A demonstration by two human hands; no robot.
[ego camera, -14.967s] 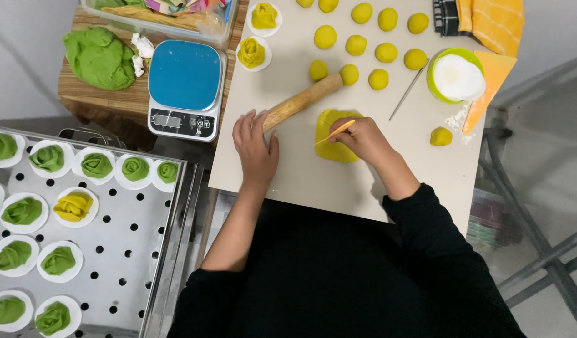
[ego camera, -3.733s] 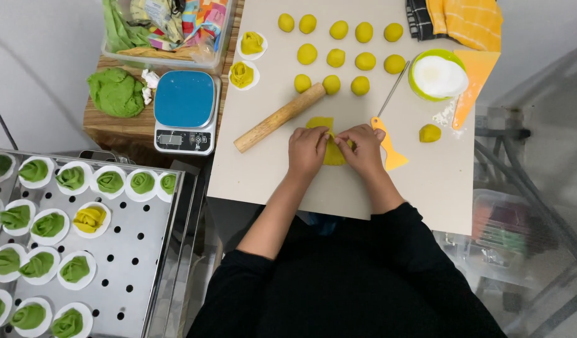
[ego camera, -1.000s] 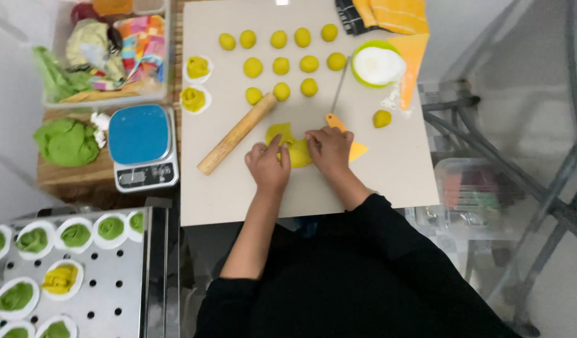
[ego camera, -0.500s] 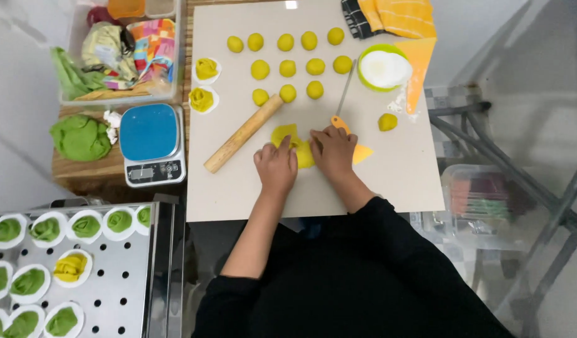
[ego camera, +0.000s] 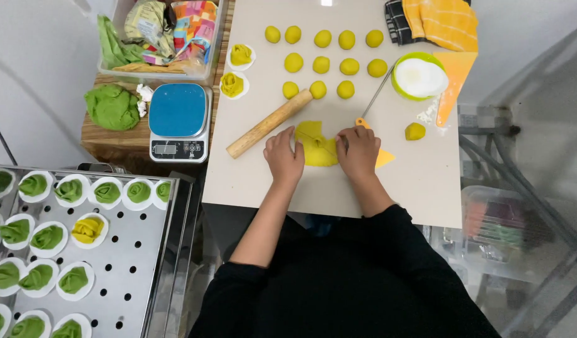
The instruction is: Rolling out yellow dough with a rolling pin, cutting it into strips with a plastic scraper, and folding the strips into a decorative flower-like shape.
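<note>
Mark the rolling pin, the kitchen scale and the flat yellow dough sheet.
rolling pin (ego camera: 269, 123), head view, middle of the wooden shaft.
kitchen scale (ego camera: 177, 110), head view, centre of the blue platform.
flat yellow dough sheet (ego camera: 318, 150), head view, bare middle between the hands.
</note>
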